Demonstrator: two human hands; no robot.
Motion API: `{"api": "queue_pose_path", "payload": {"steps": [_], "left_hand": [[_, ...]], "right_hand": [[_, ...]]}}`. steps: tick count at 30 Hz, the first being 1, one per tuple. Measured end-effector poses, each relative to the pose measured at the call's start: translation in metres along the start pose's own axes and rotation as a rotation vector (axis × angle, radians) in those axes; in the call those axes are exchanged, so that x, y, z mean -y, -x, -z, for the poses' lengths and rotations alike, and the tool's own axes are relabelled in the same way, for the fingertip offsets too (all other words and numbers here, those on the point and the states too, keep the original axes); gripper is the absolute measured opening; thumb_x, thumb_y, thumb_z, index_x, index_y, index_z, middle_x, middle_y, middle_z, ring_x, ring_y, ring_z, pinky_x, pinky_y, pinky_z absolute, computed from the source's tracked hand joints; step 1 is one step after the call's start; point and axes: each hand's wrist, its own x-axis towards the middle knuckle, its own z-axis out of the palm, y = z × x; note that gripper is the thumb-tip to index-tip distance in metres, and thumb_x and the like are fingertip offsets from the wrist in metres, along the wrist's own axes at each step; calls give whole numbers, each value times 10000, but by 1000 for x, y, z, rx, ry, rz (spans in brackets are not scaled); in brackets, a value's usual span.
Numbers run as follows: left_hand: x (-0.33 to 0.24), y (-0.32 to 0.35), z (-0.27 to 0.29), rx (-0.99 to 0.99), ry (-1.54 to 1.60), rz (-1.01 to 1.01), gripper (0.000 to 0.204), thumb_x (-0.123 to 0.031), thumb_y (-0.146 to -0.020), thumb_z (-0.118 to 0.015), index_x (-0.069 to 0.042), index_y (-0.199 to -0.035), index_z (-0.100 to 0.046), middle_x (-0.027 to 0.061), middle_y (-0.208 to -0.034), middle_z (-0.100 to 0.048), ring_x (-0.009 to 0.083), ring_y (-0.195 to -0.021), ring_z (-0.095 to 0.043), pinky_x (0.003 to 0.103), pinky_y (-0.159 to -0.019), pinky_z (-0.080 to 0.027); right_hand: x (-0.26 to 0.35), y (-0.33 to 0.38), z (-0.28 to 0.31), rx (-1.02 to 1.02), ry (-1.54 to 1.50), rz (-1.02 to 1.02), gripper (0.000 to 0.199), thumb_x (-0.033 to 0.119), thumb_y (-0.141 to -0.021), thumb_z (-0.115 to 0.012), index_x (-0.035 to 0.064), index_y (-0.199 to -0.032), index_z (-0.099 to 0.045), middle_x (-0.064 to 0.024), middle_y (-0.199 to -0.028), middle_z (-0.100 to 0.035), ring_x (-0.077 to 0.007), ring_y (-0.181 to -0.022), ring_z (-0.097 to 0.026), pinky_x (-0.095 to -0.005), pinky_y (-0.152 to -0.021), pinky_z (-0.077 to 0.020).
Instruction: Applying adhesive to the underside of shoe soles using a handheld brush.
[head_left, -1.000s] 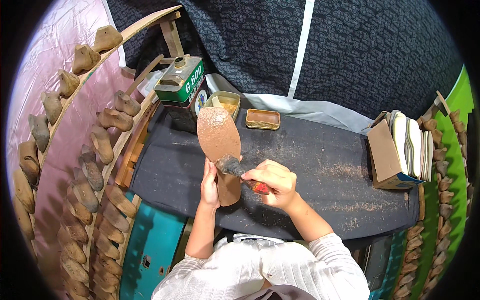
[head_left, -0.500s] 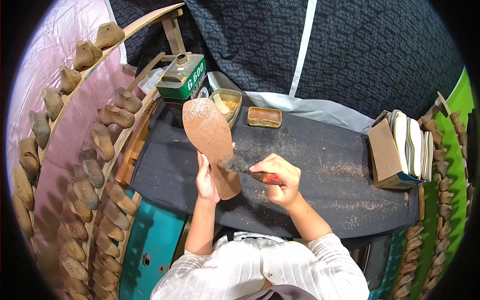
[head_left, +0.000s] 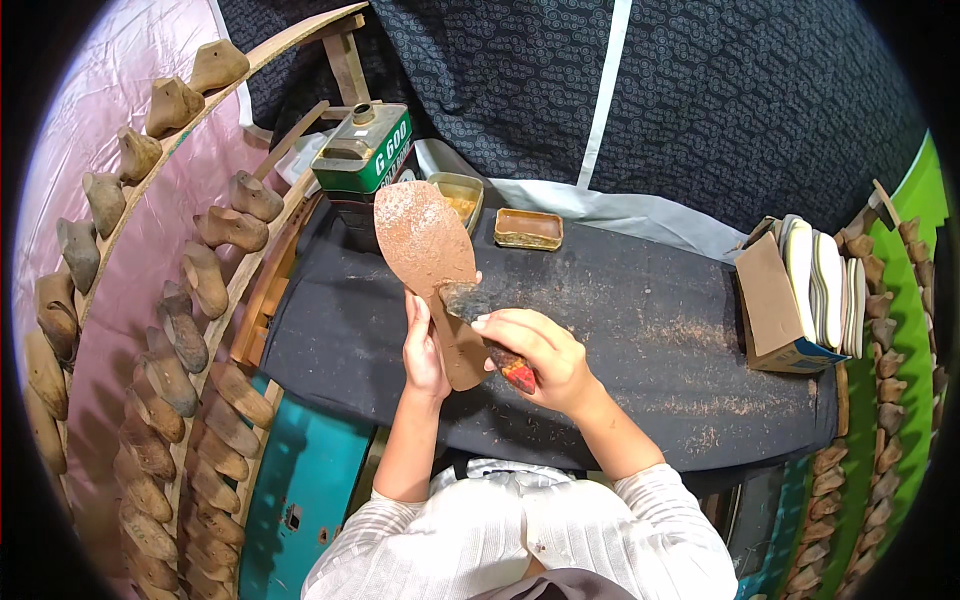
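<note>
A brown shoe sole (head_left: pixel 425 235) is held up in front of me, its broad end pointing away and its surface shiny and wet-looking in places. My left hand (head_left: pixel 426 350) grips it along the narrower near part, thumb on the left edge and fingers behind. In my right hand (head_left: pixel 545 362) is a brush (head_left: pixel 515 370) with a red and dark handle. Its dark bristles touch the sole's right side near the middle. Beyond the sole's broad end stand a green metal can (head_left: pixel 365 155) and an open plastic tub (head_left: pixel 460 192), partly hidden by the sole.
A small rectangular tin (head_left: pixel 528 230) sits at the table's far edge. To the right, a cardboard box (head_left: pixel 785 305) holds several upright soles (head_left: pixel 815 280). Brown crumbs litter the dark tablecloth (head_left: pixel 640 370). Wooden shoe lasts (head_left: pixel 180 340) line racks on both sides.
The sole has tilted and shifted slightly right. My right hand has moved a little left and nearer, the brush handle now angled more toward me, its bristles still on the sole.
</note>
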Motion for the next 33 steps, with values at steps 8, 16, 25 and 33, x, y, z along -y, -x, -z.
{"api": "queue_pose_path", "payload": {"steps": [8, 16, 25, 33], "left_hand": [[-4, -6, 8, -19, 26, -6, 422, -346, -993, -195, -159, -1370, -194, 238, -1248, -476, 271, -875, -613, 382, -718, -552], [2, 0, 9, -34, 160, 49, 413, -348, -991, -193, -164, -1361, -204, 233, -1264, -464, 280, -876, -611, 397, -723, -558], [-1, -2, 15, -54, 119, -19, 434, -378, -983, -230, -177, -1368, -214, 216, -1250, -472, 265, -871, -592, 406, -728, -531], [-1, -2, 8, -13, 155, -22, 431, -374, -984, -234, -177, -1367, -222, 222, -1256, -465, 271, -881, -590, 405, -729, -533]], "right_hand": [[3, 12, -4, 49, -115, 116, 343, -27, -623, -689, -9, -960, -626, -128, -967, -628, -276, -771, -630, -347, -679, -521], [-3, 12, -7, -18, -90, 85, 337, 9, -669, -687, 17, -1002, -637, -142, -1059, -624, -288, -862, -633, -362, -762, -517], [5, 29, -6, 120, -174, 100, 228, 68, -689, -678, -18, -899, -659, -142, -937, -661, -261, -766, -652, -331, -675, -525], [2, 22, -12, -13, -117, 129, 270, -13, -692, -669, -12, -961, -637, -133, -954, -647, -270, -764, -639, -335, -679, -526]]}}
